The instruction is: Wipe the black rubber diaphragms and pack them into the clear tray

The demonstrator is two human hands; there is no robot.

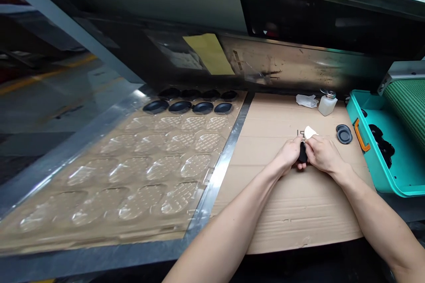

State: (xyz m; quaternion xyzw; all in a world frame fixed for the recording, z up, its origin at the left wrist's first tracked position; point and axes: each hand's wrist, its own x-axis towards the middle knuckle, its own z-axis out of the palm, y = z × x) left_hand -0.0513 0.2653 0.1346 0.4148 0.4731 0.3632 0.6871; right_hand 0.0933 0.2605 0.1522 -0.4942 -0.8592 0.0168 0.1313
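Note:
My left hand [290, 154] is closed around a small black plastic part [302, 152] above the cardboard. Against the same part rests my right hand [321, 152], its fingers pinching a white wipe [310, 132], cloth or paper, that sticks up above them. The fingers hide much of the black part. Two dark, round, dish-like parts [344, 135] lie overlapping to the right of my hands. Farther back stand a small bottle with a metal top [327, 103] and a crumpled white tissue [306, 100].
A clear moulded tray [136, 177] lies on the left, with black oval parts [179, 107] in its two far rows. At right, a teal bin [411, 188] with an orange handle [361, 135] holds black parts. Behind it is a green conveyor belt [407, 101]. A metal panel closes off the back.

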